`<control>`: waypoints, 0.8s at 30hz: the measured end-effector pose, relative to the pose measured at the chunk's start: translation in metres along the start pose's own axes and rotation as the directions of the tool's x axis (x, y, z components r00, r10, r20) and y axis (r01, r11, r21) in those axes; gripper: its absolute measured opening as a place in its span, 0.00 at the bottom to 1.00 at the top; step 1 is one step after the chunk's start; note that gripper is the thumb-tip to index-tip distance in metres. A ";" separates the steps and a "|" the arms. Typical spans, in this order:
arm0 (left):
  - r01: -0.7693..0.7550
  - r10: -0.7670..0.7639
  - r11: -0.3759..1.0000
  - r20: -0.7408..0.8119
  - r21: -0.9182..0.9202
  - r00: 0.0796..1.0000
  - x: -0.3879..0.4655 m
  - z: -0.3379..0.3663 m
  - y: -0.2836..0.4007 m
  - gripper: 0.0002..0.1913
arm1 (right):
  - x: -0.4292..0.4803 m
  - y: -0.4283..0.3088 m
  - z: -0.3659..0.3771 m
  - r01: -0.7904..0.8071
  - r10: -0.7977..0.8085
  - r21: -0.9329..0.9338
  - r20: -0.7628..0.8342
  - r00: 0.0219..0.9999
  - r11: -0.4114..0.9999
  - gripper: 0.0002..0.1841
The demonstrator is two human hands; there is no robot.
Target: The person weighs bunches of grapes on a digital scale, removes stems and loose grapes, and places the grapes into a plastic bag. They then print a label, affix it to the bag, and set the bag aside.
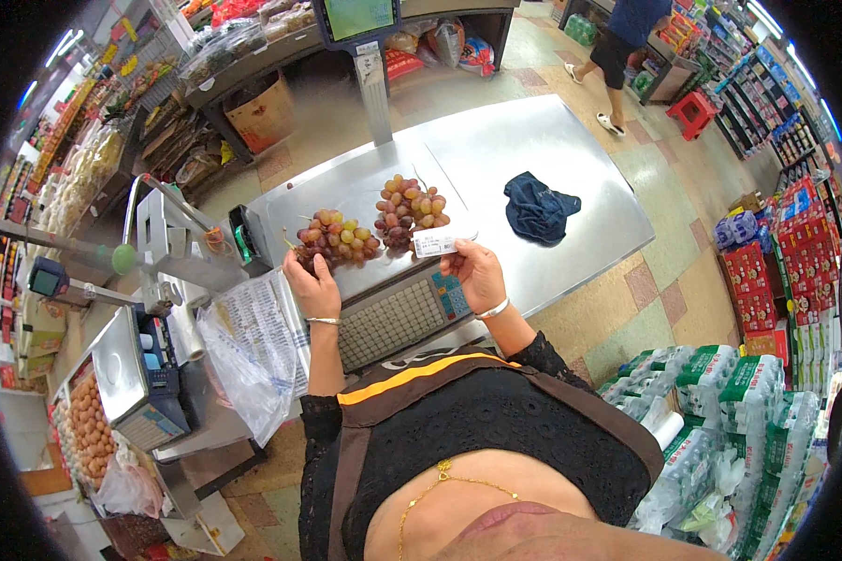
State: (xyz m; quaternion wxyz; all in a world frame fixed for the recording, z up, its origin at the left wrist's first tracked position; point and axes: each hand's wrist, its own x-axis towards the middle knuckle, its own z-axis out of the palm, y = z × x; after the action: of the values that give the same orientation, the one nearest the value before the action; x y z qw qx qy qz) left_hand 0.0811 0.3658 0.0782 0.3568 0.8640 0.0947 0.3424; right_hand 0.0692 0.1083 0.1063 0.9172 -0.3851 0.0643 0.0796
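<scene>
Two bunches of red and yellow-green grapes lie on the steel platform of a label-printing scale (pixel 368 189). My left hand (pixel 313 282) touches the near-left edge of the left grape bunch (pixel 335 237), its fingers partly behind the fruit. The right grape bunch (pixel 408 209) lies just beyond my right hand (pixel 476 273), which pinches a printed white label (pixel 435 244) between thumb and fingers. Below the platform runs the scale's keypad (pixel 391 326), and its display (pixel 359 17) stands on a post at the back.
A crumpled dark blue cloth (pixel 539 208) lies on the steel counter (pixel 593 165) at right. To the left are a plastic bag (pixel 249 361), a second scale (pixel 121 368) and brown eggs (pixel 91 428). Shrink-wrapped bottle packs (pixel 698 393) stand at lower right. A person (pixel 614 56) walks beyond the counter.
</scene>
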 end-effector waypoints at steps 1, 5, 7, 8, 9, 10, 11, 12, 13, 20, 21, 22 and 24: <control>0.002 -0.002 1.000 0.006 0.007 1.000 0.000 0.000 0.000 0.23 | 0.000 0.000 0.001 -0.003 0.003 0.003 -0.001 1.000 1.000 0.10; -0.023 0.024 0.999 -0.018 0.030 1.000 0.001 0.001 0.004 0.23 | -0.002 0.001 0.005 -0.013 0.013 -0.046 -0.018 1.000 0.999 0.10; 0.001 -0.001 1.000 -0.021 0.026 1.000 0.002 0.003 0.006 0.23 | -0.003 0.004 0.006 -0.010 0.010 -0.057 -0.002 1.000 0.998 0.10; 0.015 -0.014 1.000 -0.024 0.028 1.000 0.003 0.004 0.007 0.22 | -0.003 0.005 0.007 -0.026 0.025 -0.045 -0.007 1.000 0.999 0.10; 0.023 -0.023 1.000 -0.021 0.014 1.000 0.004 0.005 0.007 0.22 | -0.003 0.007 0.007 -0.035 0.035 -0.035 -0.006 0.999 0.999 0.10; 0.031 -0.031 1.000 -0.020 0.000 0.999 0.006 0.006 0.007 0.22 | -0.003 0.008 0.007 -0.038 0.039 -0.028 0.004 0.999 0.999 0.09; 0.038 -0.038 0.999 -0.019 -0.016 0.999 0.007 0.007 0.007 0.22 | -0.004 0.009 0.008 -0.041 0.041 -0.028 0.005 0.999 0.999 0.10; 0.026 -0.027 0.999 -0.035 -0.035 0.999 0.008 0.007 0.007 0.20 | -0.004 0.010 0.008 -0.039 0.039 -0.030 0.013 0.999 0.999 0.10; 0.037 -0.039 0.998 -0.045 -0.049 0.998 0.010 0.008 0.007 0.20 | -0.005 0.011 0.009 -0.038 0.039 -0.036 0.016 0.999 0.999 0.10; 0.121 -0.155 0.955 -0.108 -0.271 0.982 0.015 0.012 -0.007 0.17 | -0.012 0.017 0.010 -0.075 0.077 -0.064 0.016 0.997 0.995 0.10; 0.134 -0.174 0.942 -0.106 -0.309 0.979 0.015 0.013 -0.010 0.17 | -0.012 0.019 0.010 -0.080 0.081 -0.062 0.023 0.996 0.995 0.09; 0.150 -0.195 0.935 -0.113 -0.321 0.974 0.014 0.012 -0.012 0.18 | -0.014 0.020 0.009 -0.090 0.092 -0.069 0.024 0.995 0.993 0.09; 0.097 -0.148 0.950 -0.152 -0.298 0.977 0.012 0.009 -0.017 0.17 | -0.018 0.023 0.009 -0.076 0.081 -0.072 0.062 0.995 0.995 0.09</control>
State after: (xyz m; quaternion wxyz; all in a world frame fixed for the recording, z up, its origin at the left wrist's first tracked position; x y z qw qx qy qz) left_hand 0.0972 0.3779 0.0687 0.4900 0.7622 0.1279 0.4032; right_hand 0.0478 0.1289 0.0999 0.9010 -0.4111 0.0467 0.1302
